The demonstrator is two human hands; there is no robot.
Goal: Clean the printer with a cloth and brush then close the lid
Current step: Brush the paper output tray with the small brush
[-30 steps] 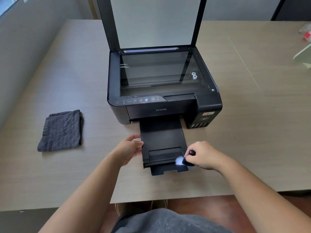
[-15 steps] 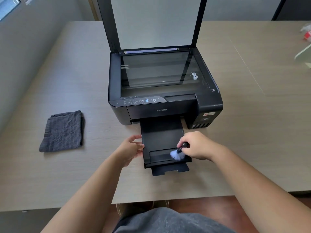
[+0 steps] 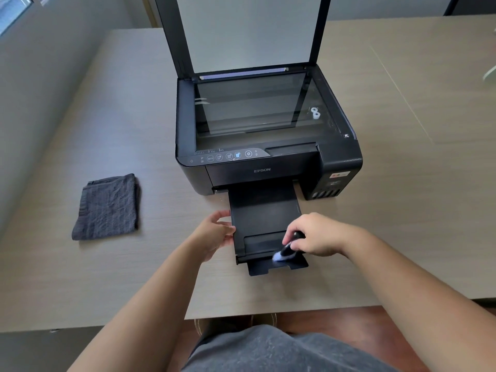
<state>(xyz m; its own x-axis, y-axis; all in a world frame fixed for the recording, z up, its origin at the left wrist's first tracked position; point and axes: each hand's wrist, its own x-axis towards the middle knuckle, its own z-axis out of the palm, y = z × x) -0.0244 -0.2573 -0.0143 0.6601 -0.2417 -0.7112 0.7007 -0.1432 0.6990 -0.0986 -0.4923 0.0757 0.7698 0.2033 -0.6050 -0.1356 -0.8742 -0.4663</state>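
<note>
Printer: black Epson, mid-desk toward the far edge; desk is pale wood-grain.
Lid: raised upright at the back, top cut off by the frame; scanner glass exposed, reflections make its surface hard to read.
Output tray: pulled out toward the near edge, end flap extended.
Brush: small, black handle, pale bristles blurred; tip on the tray's near end. Handle mostly hidden by the fingers.
Right hand: fingers curled round the brush handle, gripping it from above.
Left hand: fingers loosely spread against the tray's left edge, steadying it; fingertips touch the rim, nothing gripped.
Cloth: dark grey, folded, flat near the desk's left edge, well apart from the printer.
Small white parts: two, seen at the right of the glass; cannot tell whether objects or reflections.
Right edge: a pale object, cut off, unidentifiable.
Near edge: grey clothing and forearms fill the lower frame.
</note>
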